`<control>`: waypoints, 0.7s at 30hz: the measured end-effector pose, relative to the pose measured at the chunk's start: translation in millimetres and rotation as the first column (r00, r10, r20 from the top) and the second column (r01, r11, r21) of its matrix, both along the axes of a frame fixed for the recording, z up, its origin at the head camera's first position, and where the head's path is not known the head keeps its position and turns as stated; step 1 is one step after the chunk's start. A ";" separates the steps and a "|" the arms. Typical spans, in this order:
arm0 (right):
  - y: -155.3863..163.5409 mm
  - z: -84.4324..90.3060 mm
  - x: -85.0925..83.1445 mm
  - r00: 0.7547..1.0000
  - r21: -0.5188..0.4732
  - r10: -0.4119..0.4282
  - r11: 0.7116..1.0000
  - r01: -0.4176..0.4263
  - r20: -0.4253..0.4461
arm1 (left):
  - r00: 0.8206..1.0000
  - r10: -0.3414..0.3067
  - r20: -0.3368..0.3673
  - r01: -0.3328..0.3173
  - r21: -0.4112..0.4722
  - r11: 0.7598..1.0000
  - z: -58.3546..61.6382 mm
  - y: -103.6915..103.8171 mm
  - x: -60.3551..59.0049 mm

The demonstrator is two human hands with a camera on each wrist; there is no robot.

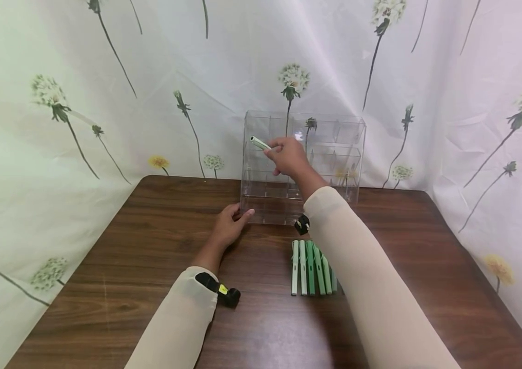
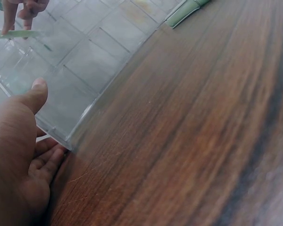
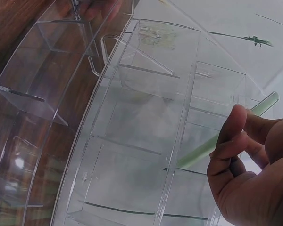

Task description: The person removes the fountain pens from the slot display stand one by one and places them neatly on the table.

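A clear plastic organizer (image 1: 265,205) with tiered compartments stands toward the back of the table. My right hand (image 1: 288,155) pinches a pale green pen (image 1: 260,143) between thumb and fingers, in front of the organizer's upper tiers. Seen from the right wrist, the pen (image 3: 198,153) slants across the clear dividers, its middle hidden by the fingers. My left hand (image 1: 227,225) holds the organizer's lower left corner. In the left wrist view, its thumb (image 2: 37,96) lies at the front and the other fingers curl around the side, close to the tabletop.
Several pens (image 1: 310,269) in white and green shades lie side by side on the brown wooden table (image 1: 159,246), in front of the organizer. The right sleeve (image 1: 372,271) covers part of the row. A curtain (image 1: 224,66) printed with dandelions hangs behind the table.
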State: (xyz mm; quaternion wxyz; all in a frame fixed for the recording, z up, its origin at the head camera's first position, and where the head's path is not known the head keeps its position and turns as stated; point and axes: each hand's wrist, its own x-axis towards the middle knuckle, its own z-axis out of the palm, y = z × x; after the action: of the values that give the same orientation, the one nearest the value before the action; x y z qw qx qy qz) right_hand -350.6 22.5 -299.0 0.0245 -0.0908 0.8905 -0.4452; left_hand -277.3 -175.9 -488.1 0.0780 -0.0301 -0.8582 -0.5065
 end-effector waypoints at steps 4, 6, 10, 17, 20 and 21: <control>-0.6 -0.1 -0.3 1.000 -0.011 -0.009 1.000 0.009 0.021 | 1.000 -0.004 0.007 0.004 -0.001 1.000 1.0 0.4 0.5; -0.8 -0.9 -0.7 1.000 -0.018 -0.006 1.000 0.007 0.025 | 1.000 -0.005 0.007 0.005 0.006 1.000 1.3 0.4 0.9; -1.2 -3.2 -1.8 1.000 -0.028 0.000 1.000 0.001 0.024 | 1.000 -0.004 0.001 0.004 -0.003 1.000 0.4 0.1 0.8; -3.5 -5.5 -3.8 1.000 -0.044 -0.013 0.999 0.012 -0.018 | 1.000 0.002 0.004 -0.002 -0.002 1.000 1.1 0.2 1.7; -4.7 -3.9 -4.5 0.999 -0.083 -0.027 0.996 0.024 -0.036 | 1.000 0.005 0.003 -0.005 -0.005 1.000 2.4 0.8 2.4; -4.9 -2.9 -4.5 0.999 -0.099 -0.030 0.995 0.026 -0.045 | 1.000 0.008 0.003 -0.008 -0.006 1.000 2.3 1.0 2.3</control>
State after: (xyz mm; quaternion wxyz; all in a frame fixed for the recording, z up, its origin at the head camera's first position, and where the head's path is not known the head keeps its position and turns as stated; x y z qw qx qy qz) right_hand -355.0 17.6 -301.9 -0.0068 -0.0897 0.8689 -0.4868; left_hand -275.1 -174.8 -485.8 0.0787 -0.0263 -0.8599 -0.5037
